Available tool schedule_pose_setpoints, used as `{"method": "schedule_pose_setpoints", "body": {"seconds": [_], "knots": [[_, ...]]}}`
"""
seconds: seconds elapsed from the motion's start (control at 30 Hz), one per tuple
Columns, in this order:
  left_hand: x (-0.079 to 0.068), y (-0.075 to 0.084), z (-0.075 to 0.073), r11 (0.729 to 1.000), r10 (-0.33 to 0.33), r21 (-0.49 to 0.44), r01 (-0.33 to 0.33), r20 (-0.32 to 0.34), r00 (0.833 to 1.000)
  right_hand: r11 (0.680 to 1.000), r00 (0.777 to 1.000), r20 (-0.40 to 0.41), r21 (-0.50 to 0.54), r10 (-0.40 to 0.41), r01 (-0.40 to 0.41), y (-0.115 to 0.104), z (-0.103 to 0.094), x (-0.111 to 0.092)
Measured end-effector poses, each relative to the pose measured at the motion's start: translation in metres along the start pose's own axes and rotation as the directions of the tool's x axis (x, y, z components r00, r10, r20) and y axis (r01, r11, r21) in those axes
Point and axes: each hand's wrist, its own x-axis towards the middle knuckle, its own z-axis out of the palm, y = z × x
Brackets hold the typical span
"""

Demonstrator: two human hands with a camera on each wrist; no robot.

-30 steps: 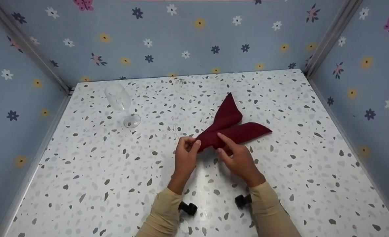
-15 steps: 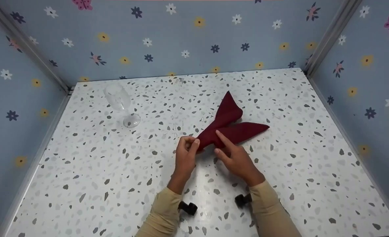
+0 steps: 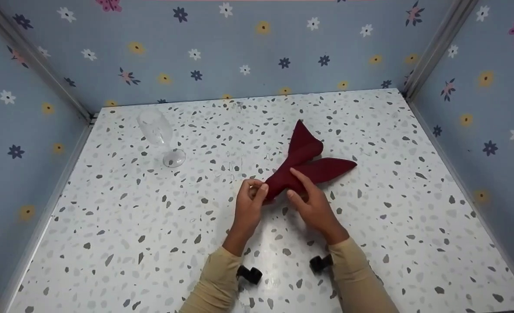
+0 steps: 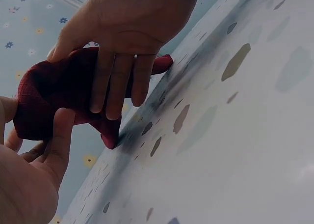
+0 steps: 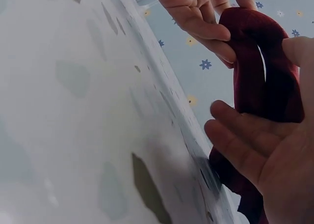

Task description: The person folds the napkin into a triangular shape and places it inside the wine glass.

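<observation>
A dark red cloth napkin [image 3: 305, 150], gathered narrow at its near end, spreads into two pointed tips on the far side. My left hand [image 3: 249, 206] pinches the gathered end between thumb and fingers. My right hand [image 3: 320, 213] lies along the near side, its index finger on top of the cloth and its thumb at the near edge. In the left wrist view, several fingers [image 4: 120, 84] of the right hand stretch straight across the underside of the napkin [image 4: 37, 96]. The right wrist view shows the cloth [image 5: 250, 81] curved into a loop with a narrow gap.
A clear stemmed glass [image 3: 174, 158] stands at the back left of the white speckled table [image 3: 152, 261]. Blue flowered panels [image 3: 222, 48] enclose the back and both sides. A black wrist mount [image 3: 250, 274] sticks out from each sleeve.
My left hand has shifted slightly right with the gathered end. The far tips have swung a little, and my right thumb has come up against the cloth's near edge.
</observation>
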Motion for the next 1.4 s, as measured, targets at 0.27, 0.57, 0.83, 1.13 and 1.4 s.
{"method": "schedule_pose_setpoints", "body": {"seconds": [0.27,0.57,0.83,1.13,1.4], "knots": [[-0.003,-0.001,0.006,0.999,-0.003,0.041,0.000,0.066,0.998,0.948,0.987,-0.092,0.301,0.133,-0.100,-0.006,0.002,0.001],[-0.003,-0.002,0.009,0.996,-0.019,0.083,0.011,0.097,0.995,0.905,0.958,-0.190,0.407,0.215,-0.122,-0.005,-0.002,0.004],[-0.013,0.029,0.017,0.993,-0.053,0.115,0.039,0.125,0.991,0.910,0.932,-0.257,0.390,0.255,-0.141,-0.001,-0.004,0.005],[-0.013,0.029,0.018,0.988,-0.085,0.139,0.063,0.158,0.984,0.902,0.903,-0.294,0.390,0.312,-0.184,-0.003,-0.005,0.005],[-0.009,-0.005,0.016,0.946,-0.113,0.317,0.067,0.129,0.985,0.950,0.907,-0.351,0.282,0.233,-0.134,-0.007,0.006,0.003]]}}
